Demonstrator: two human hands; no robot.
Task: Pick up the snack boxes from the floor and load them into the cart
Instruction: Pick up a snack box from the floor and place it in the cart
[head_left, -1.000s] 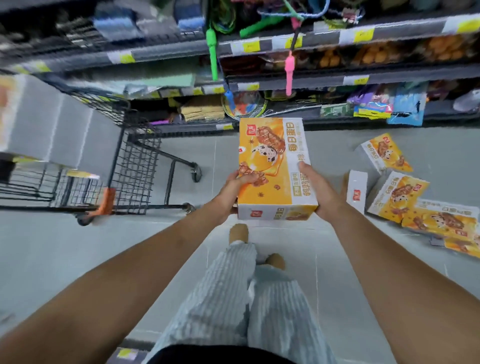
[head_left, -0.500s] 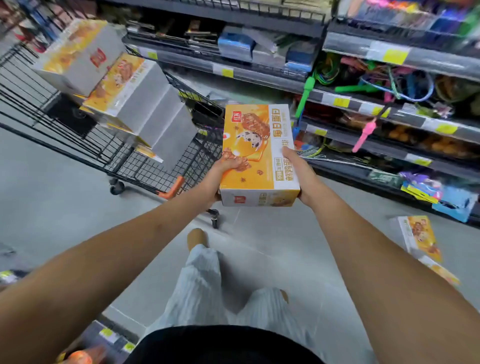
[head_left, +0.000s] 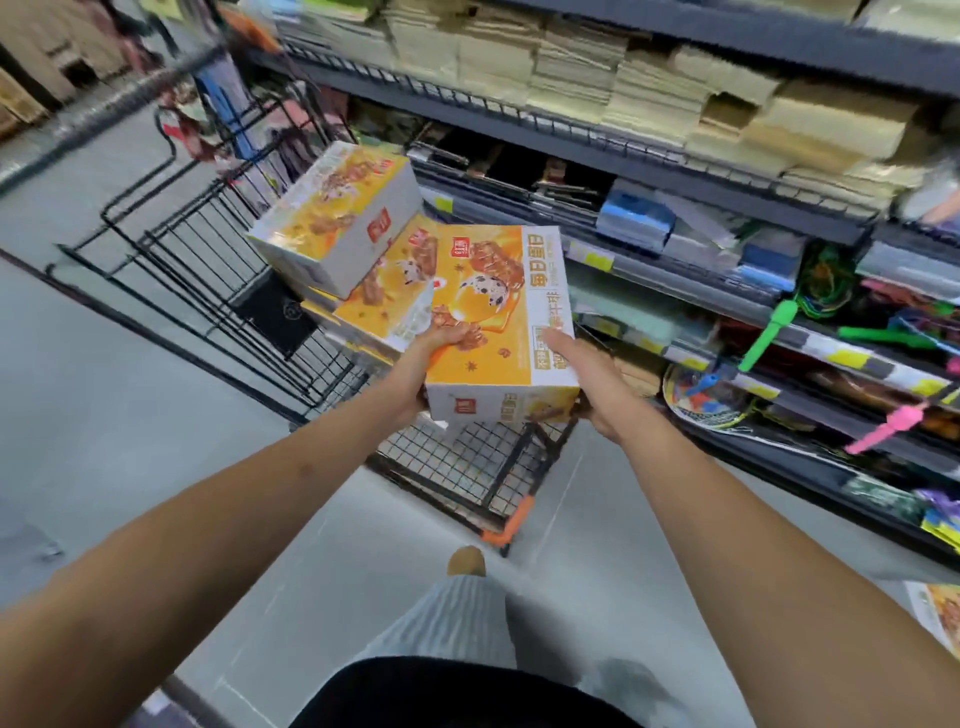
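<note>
**Item 1, held box**. Orange snack carton, picture face up, carried level between your two hands. It sits over the near right corner of the cart. Its long axis runs away from you, toward the shelf.

**Item 2, left hand**. It grips the near left edge of the held box. The thumb lies on the top face and the fingers are clamped round the carton.

**Item 3, right hand**. It grips the near right corner, thumb on top and the rest wrapped under. Both hands share the load equally; neither is free.

**Item 4, cart**. Black wire basket, ahead and to your left. The open space in it lies left of the held box.

**Item 5, top box** and **lower box**. Both are already loaded, stacked and tilted. The lower box sits just beside the held box's left edge; whether they touch cannot be told.

**Item 6, floor box**. It lies at the far right on the floor, not yet loaded.

**Note.** You probably need to carry the held box leftward and forward and lower it, keeping its long axis in line with the stack.
</note>
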